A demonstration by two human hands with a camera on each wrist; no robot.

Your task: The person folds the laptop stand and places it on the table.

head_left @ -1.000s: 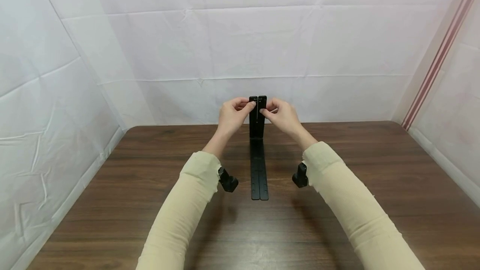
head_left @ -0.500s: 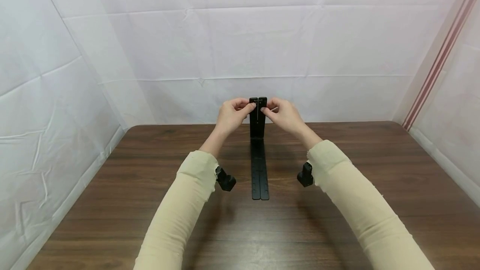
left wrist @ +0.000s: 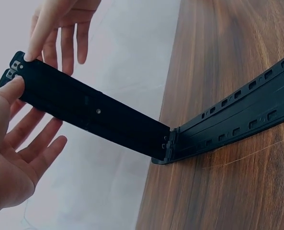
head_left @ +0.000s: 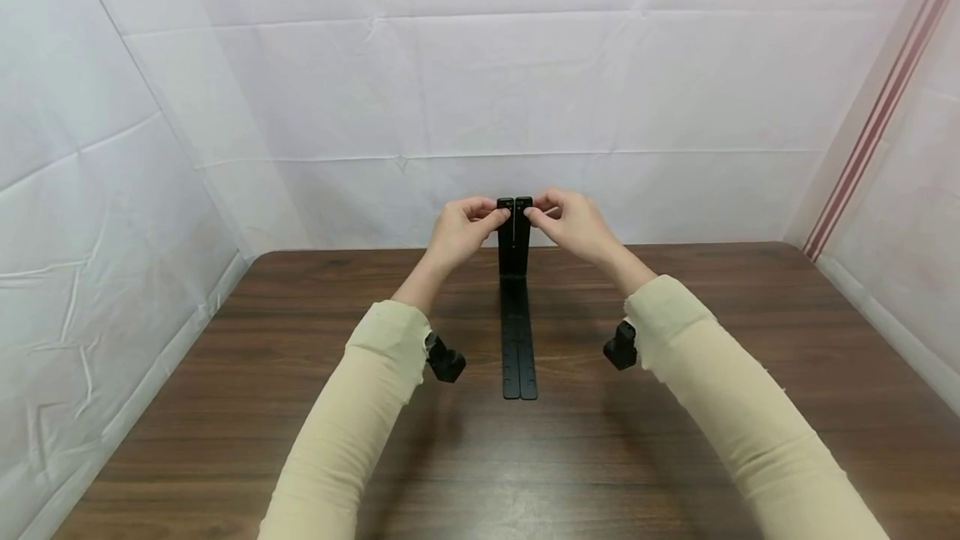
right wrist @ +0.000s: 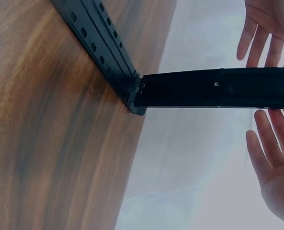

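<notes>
Your left hand [head_left: 459, 233] and right hand [head_left: 572, 225] each pinch the top of the black hinged bracket [head_left: 514, 273], thumb and fingertip on either side edge, the other fingers relaxed. The bracket stands mid-bench [head_left: 225, 407]: one leg lies flat, its long axis running from you toward the back wall [head_left: 480, 90]; the other rises upright from the far hinge. Both grips meet at that raised end, equally near, left from the left, right from the right.
</notes>
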